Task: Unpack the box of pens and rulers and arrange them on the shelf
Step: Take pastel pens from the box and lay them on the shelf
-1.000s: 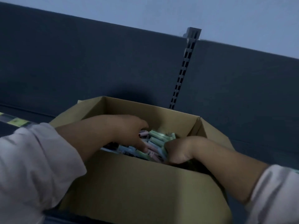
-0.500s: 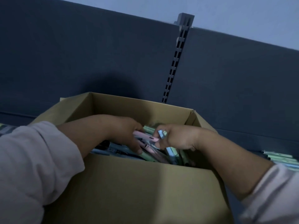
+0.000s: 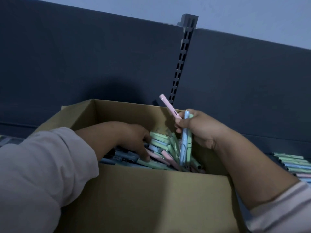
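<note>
An open cardboard box (image 3: pixel 148 195) stands in front of me, filled with several pastel pens (image 3: pixel 161 142) in green, blue and pink. My right hand (image 3: pixel 202 130) is raised over the box's right side and grips a small bunch of pens: a pink pen (image 3: pixel 169 106) sticks up and left, a blue pen (image 3: pixel 183 142) and a green one hang down. My left hand (image 3: pixel 134 140) reaches down into the box, its fingers resting among the loose pens; whether it holds one is hidden.
A dark shelf back panel (image 3: pixel 84 64) with a slotted upright (image 3: pixel 181 61) rises behind the box. At the right edge, a row of pens (image 3: pixel 292 163) lies on the shelf. My pale sleeves fill the lower corners.
My right hand has lifted out of the pile with a bunch of pens, the pink one now pointing upward. My left hand stays down among the pens.
</note>
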The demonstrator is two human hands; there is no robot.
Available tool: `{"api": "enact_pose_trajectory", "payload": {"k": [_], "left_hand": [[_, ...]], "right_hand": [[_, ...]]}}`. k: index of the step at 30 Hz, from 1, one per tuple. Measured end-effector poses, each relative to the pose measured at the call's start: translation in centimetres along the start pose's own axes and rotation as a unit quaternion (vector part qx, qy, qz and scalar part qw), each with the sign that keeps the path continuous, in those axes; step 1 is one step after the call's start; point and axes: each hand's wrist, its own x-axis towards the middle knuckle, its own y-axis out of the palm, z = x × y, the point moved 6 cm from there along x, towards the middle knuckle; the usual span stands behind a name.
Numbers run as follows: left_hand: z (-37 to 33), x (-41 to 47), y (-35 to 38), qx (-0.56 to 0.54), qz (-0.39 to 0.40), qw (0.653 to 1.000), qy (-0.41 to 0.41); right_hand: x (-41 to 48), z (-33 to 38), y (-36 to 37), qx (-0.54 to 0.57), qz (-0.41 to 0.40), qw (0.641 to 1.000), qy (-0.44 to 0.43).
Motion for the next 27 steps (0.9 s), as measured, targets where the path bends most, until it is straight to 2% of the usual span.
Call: {"api": "enact_pose_trajectory", "payload": {"k": [6,10,14,17,20,23,27], "left_hand": [[-2.0,-0.5,0.7,0.092,-0.035,0.995,0.01],[-2.9,-0.5,1.4,0.152,-0.021,0.988,0.017],[-2.3,-1.4,0.5,0.139,-0.016,0.99,0.006],[-1.7,-2.5,-1.5,0.071,-0.055,0.996,0.027],[-1.4,-3.4,-3.1,-0.067,-0.096,0.992,0.053],[-1.6,-3.8,-4.0,-0.229,-0.136,0.962,0.064],[-2.6,-4.5,-5.2,-0.376,-0.196,0.905,0.035]], "right_hand": [[0.1,-0.1,-0.2,-0.018,-0.018,1.0,-0.009],[0.0,-0.1,-0.2,-0.007,-0.024,1.0,-0.01],[-0.4,0.2,-0.3,0.026,-0.026,0.999,-0.014],[-0.8,0.5,-0.5,0.084,-0.027,0.996,-0.026],[-1.3,1.1,-1.0,0.154,-0.033,0.987,-0.031],[-1.9,2.0,-1.9,0.216,-0.047,0.975,-0.035],[-2.9,3.2,-3.9,0.276,-0.09,0.955,-0.054]]}}
